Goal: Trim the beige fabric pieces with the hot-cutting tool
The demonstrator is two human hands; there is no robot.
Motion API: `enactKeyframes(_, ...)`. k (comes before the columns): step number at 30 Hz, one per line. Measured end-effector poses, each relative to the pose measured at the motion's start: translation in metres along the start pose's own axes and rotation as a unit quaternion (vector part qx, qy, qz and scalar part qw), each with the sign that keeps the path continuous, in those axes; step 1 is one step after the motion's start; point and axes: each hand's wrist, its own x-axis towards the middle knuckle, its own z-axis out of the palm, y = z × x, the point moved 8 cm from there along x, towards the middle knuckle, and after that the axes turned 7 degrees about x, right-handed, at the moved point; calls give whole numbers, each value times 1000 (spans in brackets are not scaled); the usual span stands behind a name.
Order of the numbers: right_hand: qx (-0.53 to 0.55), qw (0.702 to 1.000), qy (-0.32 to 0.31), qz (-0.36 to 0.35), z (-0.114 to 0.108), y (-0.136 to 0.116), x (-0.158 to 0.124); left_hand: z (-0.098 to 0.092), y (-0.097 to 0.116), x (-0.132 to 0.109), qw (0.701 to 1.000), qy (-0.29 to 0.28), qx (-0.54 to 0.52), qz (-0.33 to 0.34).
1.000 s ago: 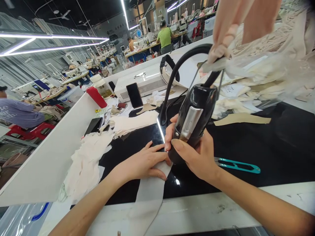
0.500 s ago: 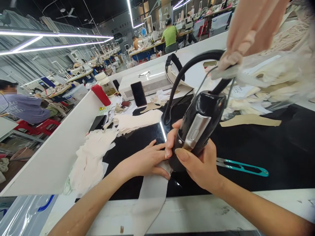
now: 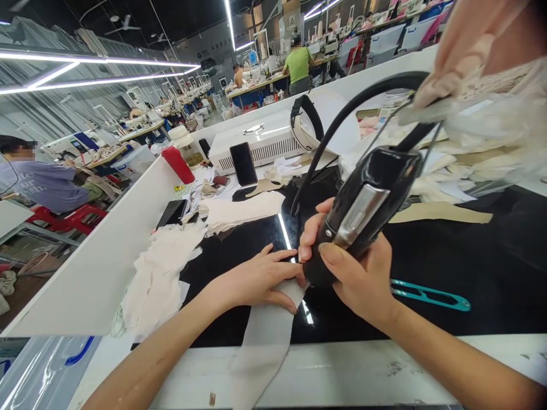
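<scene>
My right hand (image 3: 354, 273) is wrapped round a black hand-held tool (image 3: 365, 205) with a silver button and a thick black cord looping up behind it. The tool's tip points down at the end of a pale grey fabric strip (image 3: 265, 336) on the black worktop (image 3: 470, 250). My left hand (image 3: 256, 279) lies on that strip with fingers stretched out, pressing it just left of the tool's tip. The strip hangs over the white front edge of the table.
Teal thread snips (image 3: 427, 291) lie right of my right hand. A heap of cream fabric pieces (image 3: 158, 279) lies at left by a white divider (image 3: 98, 262). A white machine box (image 3: 260, 142), a phone (image 3: 243, 164) and a red bottle (image 3: 178, 165) stand behind. Other people work at distant tables.
The tool and my right hand have shifted slightly right and tilted further over. My left hand stays pressed on the strip.
</scene>
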Motion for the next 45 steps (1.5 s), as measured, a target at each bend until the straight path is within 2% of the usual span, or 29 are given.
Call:
enactKeyframes(12, -2, 1000, 12, -22, 2, -5, -1, -4, 5, -2, 999, 31, 22, 12)
enactKeyframes(20, -24, 1000, 11, 3, 1, -1, -1, -5, 5, -2, 999, 30, 38, 20)
enactKeyframes(22, -25, 1000, 7, -5, 1, -2, -1, -7, 10, -9, 995, 70, 69, 20)
enactKeyframes(24, -26, 1000, 10, -13, 1, -2, -3, -10, 17, -23, 983, 144, 110, -4)
enactKeyframes(27, -28, 999, 19, -18, 2, -4, -7, 0, 27, -49, 950, 247, 169, -87)
enactKeyframes(29, -29, 999, 19, -21, 3, -6, -11, 17, 33, -60, 938, 260, 198, -117)
enactKeyframes(31, -29, 999, 19, -22, 3, -9, -16, 32, 36, -65, 938, 262, 200, -112)
enactKeyframes(33, -28, 999, 19, -24, 4, -12, -20, 39, 35, -66, 941, 263, 190, -98)
enactKeyframes(37, -13, 1000, 11, -24, 7, -20, -25, 29, 33, -68, 945, 269, 174, -62)
enactKeyframes(41, -6, 1000, 20, -5, 5, -21, -27, 13, 30, -64, 927, 323, 175, -76)
enactKeyframes(45, 2, 1000, 2, 1, 4, -23, -26, 21, 13, -47, 922, 322, 178, -119)
